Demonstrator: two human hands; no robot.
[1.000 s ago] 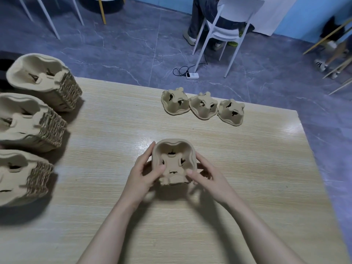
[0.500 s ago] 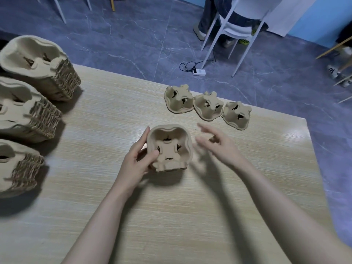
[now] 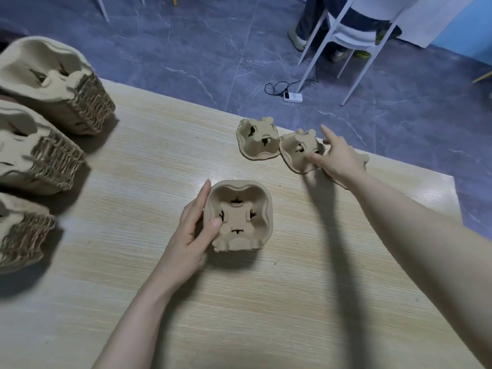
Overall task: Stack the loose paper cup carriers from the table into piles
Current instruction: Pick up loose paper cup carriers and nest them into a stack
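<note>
Left grip (image 3: 194, 230) around carrier stack (image 3: 239, 217)

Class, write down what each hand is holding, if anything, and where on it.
The left hand holds the small carrier pile by its left side. The right hand holds nothing yet.

My right hand (image 3: 339, 158) covers most of the third loose tan moulded-pulp cup carrier (image 3: 364, 159), so only its far rim shows. The three tall stacks of tan pulp carriers (image 3: 40, 161) run off the left edge. Someone seated on the white plastic chair (image 3: 354, 35) is cut off above the legs.
</note>
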